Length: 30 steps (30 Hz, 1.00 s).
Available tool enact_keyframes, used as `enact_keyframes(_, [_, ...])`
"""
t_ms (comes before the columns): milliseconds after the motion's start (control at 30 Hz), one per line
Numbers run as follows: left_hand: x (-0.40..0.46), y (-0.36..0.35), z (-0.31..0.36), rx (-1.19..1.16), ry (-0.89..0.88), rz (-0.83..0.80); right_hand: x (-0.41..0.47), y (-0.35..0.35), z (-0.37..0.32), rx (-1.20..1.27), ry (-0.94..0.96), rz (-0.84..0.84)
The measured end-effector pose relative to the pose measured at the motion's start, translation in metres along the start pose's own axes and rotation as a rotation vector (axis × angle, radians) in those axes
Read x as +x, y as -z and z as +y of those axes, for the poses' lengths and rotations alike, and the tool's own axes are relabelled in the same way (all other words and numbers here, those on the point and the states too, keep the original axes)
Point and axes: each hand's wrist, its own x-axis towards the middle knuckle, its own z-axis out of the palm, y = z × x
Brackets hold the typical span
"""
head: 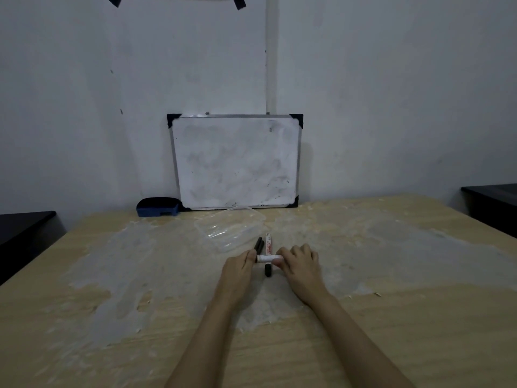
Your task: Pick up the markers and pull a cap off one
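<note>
Near the middle of the wooden table [419, 317], a white whiteboard marker [269, 258] is being held crosswise between both hands: the left hand [240, 268] is pinching one end with curled fingers, while the right hand [300, 264] is gripping the other end, fingers bent round it. Judging by this two-ended grip, the cap is probably being pulled off or pressed on (which of the two cannot be told), so a straight pull or push along the barrel is being called for next. Three markers are being counted in all: the held one, a second white marker [268, 243] lying just beyond it, and a black marker [258, 245] beside that. One clear plastic container [232, 228], one whiteboard [236, 161] and one blue eraser [157, 207] are standing behind
</note>
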Motion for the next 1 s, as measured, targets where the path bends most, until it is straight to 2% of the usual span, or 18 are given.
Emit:
enact_keyframes(67, [0.002,0.006,-0.002,-0.135,0.126,0.115,0.001,0.0,0.0,-0.083,-0.053,0.111])
enact_keyframes(133, [0.006,0.017,-0.011,-0.155,0.175,0.27,0.003,0.0,0.005,-0.094,-0.151,0.25])
enact_keyframes(200, [0.008,0.026,-0.022,-0.028,0.184,0.321,0.001,-0.001,0.007,-0.106,-0.231,0.305])
enact_keyframes(300, [0.012,0.027,-0.036,0.267,0.202,0.324,0.001,-0.001,0.004,-0.062,-0.272,0.286])
enact_keyframes(400, [0.016,0.022,-0.039,0.541,0.258,0.221,0.0,-0.003,0.004,-0.025,-0.282,0.227])
enact_keyframes(467, [0.016,0.02,-0.037,0.661,0.278,0.204,0.0,-0.003,0.004,-0.014,-0.286,0.215])
enact_keyframes(533, [0.013,0.018,-0.03,0.665,0.209,0.29,0.001,-0.004,0.003,-0.059,-0.266,0.232])
enact_keyframes(600, [0.011,0.015,-0.018,0.422,0.106,0.346,0.0,-0.004,0.001,-0.125,-0.235,0.234])
enact_keyframes(633, [0.01,0.012,-0.01,0.224,0.098,0.305,0.0,-0.003,0.001,-0.15,-0.22,0.219])
enact_keyframes(700, [0.006,0.003,0.006,-0.123,0.149,0.144,0.002,-0.005,0.003,-0.171,-0.16,0.25])
enact_keyframes(833, [0.005,-0.01,0.01,-0.457,0.279,0.007,0.007,-0.004,0.004,-0.075,0.02,0.293])
enact_keyframes(900, [0.008,-0.011,0.004,-0.625,0.375,0.027,0.006,0.009,-0.003,0.095,0.004,0.298])
enact_keyframes(1000, [0.008,-0.011,0.004,-0.899,0.526,0.096,0.008,0.024,-0.014,0.652,-0.252,0.306])
